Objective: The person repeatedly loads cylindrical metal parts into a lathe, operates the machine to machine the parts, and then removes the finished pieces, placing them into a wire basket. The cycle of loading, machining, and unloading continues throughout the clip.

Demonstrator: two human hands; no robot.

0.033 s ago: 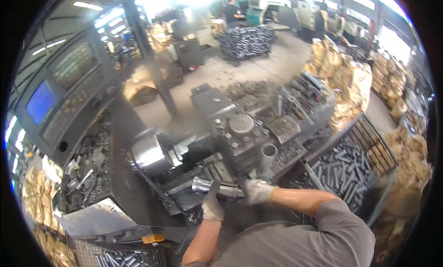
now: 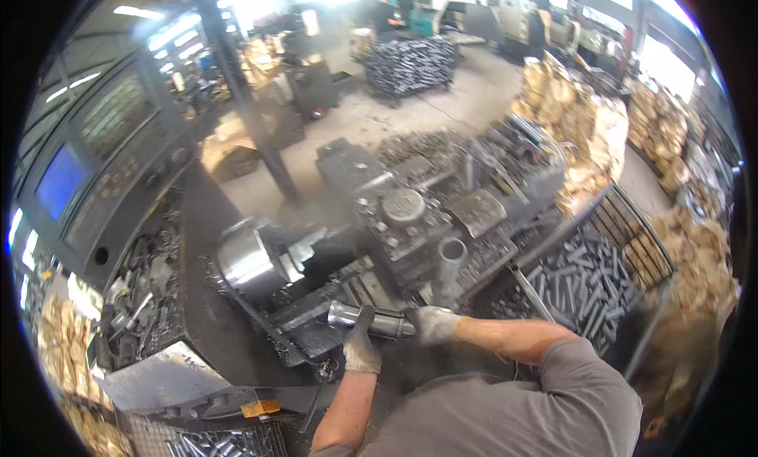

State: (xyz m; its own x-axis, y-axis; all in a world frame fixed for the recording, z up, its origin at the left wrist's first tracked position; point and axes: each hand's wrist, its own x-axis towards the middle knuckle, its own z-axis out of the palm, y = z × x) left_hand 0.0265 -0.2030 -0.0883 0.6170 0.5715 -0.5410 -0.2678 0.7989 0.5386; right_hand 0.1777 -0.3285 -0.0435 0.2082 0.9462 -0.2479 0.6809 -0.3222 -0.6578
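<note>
A shiny stepped metal tube [image 2: 387,324] with a flared left end lies level in front of me, before the lathe bed. My left hand [image 2: 360,349], in a dirty light glove with dark fingers, is closed around its middle. At the tube's right end my right hand [image 2: 435,326], gloved too, is closed on it, its fingertips partly hidden. Beyond the tube, to the left, sits the lathe chuck [image 2: 249,259] with its jaws, apart from the tube. The tool post [image 2: 403,207] stands farther back to the right, near an upright grey pipe [image 2: 452,255].
Metal chips and tools cover the tray [image 2: 183,299] at left, below a control panel [image 2: 95,157] with a blue screen. A wire basket [image 2: 655,248] of metal tubes stands right, another basket [image 2: 268,445] lower left. Sacks [image 2: 576,133] and a loaded cart [image 2: 410,66] are farther off.
The surroundings sit slightly farther left and lower as the view shifts. Both hands stay on the metal tube, with little movement.
</note>
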